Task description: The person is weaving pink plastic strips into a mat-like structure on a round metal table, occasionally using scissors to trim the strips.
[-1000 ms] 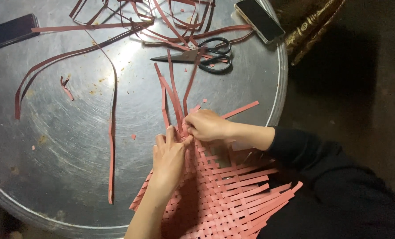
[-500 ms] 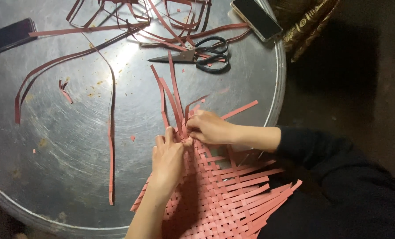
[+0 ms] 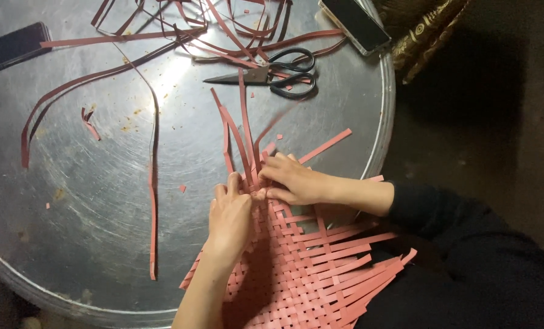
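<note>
A flat mat woven of pink-red strips (image 3: 308, 268) lies at the near edge of a round metal tray-table (image 3: 101, 201). My left hand (image 3: 230, 216) presses on the mat's upper left corner, fingers closed on the weave. My right hand (image 3: 291, 180) pinches loose strip ends (image 3: 241, 131) that stick up from the mat's top edge. Both hands meet at that corner, fingertips almost touching. One free strip (image 3: 326, 145) juts out to the right of my right hand.
Black scissors (image 3: 278, 73) lie shut on the tray beyond the hands. A tangle of loose strips (image 3: 180, 30) fills the far side, and one long strip (image 3: 154, 201) runs down the left. A dark phone (image 3: 13, 47) lies far left, another phone (image 3: 356, 24) far right.
The hands stay at the mat's top corner with small finger movements. The upright strip ends have shifted slightly. The view has drifted a little.
</note>
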